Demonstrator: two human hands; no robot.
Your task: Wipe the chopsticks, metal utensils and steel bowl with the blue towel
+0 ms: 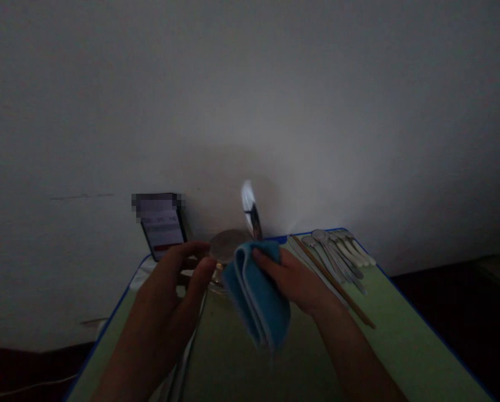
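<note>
My right hand (294, 276) grips a folded blue cloth (264, 301), thumb pressed on its top edge. A shiny metal utensil (251, 206) sticks up out of the cloth; it is blurred, and its lower part is hidden, so I cannot tell its kind. To the left, my left hand (170, 301) is curved with thumb and fingers apart. Its fingertips are beside a round grey disc-like piece (229, 244). Below the disc shows a shiny metal part (217, 285), partly covered by the hand and cloth.
A phone (162, 226) leans against the wall at the back left. Along the right of the green table (400, 346) lie wooden chopsticks (337, 285), several spoons (321, 237) and white-handled cutlery (352, 251). Long thin metal pieces (183, 363) lie below my left hand.
</note>
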